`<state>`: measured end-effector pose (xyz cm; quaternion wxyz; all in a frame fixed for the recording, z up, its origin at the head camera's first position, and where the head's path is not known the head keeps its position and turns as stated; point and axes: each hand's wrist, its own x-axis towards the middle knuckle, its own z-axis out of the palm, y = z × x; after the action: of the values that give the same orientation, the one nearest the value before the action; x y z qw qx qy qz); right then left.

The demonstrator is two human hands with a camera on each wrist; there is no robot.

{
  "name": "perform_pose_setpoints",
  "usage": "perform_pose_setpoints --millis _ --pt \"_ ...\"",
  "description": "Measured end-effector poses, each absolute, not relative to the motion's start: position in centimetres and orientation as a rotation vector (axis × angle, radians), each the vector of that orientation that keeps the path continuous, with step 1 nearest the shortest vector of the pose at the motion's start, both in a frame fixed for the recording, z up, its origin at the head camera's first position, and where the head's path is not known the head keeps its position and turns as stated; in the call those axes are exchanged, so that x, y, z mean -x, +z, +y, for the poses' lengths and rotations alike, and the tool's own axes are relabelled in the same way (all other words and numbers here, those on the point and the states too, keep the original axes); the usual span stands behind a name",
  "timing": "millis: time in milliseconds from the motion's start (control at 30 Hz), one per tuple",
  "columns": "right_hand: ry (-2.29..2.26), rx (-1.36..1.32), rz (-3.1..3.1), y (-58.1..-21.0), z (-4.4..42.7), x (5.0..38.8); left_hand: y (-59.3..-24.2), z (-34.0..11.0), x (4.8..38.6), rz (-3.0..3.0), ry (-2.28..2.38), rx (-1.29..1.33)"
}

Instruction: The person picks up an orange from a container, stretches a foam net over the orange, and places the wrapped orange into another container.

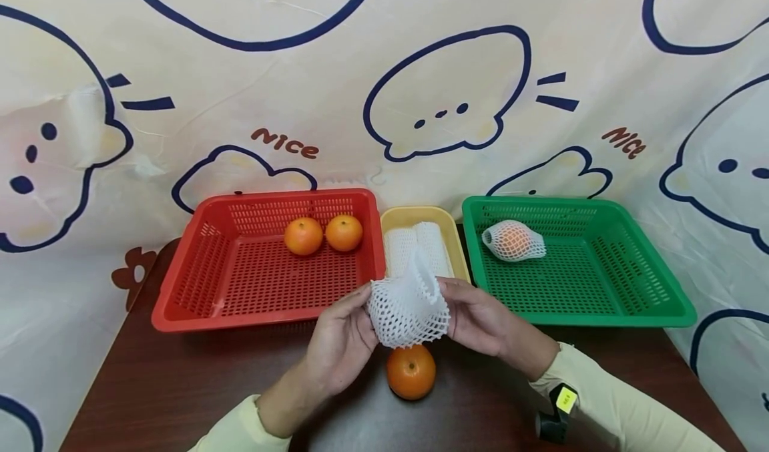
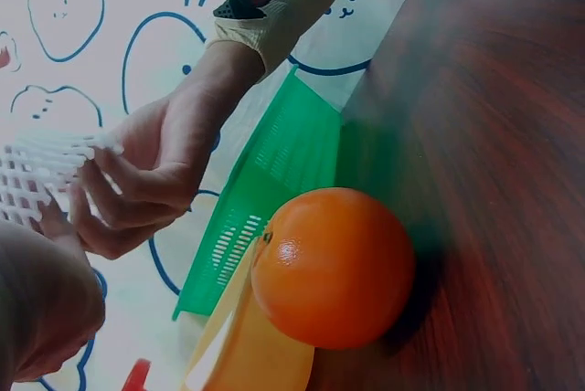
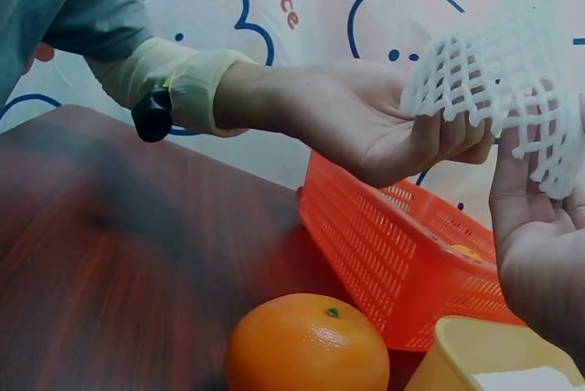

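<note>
A white foam fruit net [image 1: 408, 308] is stretched wide between both hands above the table. My left hand [image 1: 342, 345] grips its left edge, and my right hand [image 1: 480, 318] pinches the opposite edge. In the right wrist view the foam net [image 3: 503, 99] spreads over the fingers of both hands. Just below the net, an unwrapped orange [image 1: 411, 373] sits on the dark table, touched by neither hand. The same orange [image 2: 334, 268] looms large in the left wrist view, stem dimple toward the baskets.
A red basket [image 1: 198, 325] at the left holds two bare oranges [image 1: 303, 236]. In the green basket [image 1: 577, 318] at the right lies a netted orange [image 1: 514, 241]. Between them a yellow tray [image 1: 459, 252] contains more white foam nets [image 1: 434, 242]. A patterned cloth hangs behind.
</note>
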<state>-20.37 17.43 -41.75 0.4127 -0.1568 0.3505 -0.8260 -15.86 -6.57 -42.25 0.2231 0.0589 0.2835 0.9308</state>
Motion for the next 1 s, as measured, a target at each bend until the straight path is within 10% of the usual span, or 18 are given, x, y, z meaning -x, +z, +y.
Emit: perform_pose_setpoints --millis 1000 --pt "-2.073 0.376 0.720 -42.8 16.9 18.2 -41.9 -6.5 15.7 0.764 2.612 -0.095"
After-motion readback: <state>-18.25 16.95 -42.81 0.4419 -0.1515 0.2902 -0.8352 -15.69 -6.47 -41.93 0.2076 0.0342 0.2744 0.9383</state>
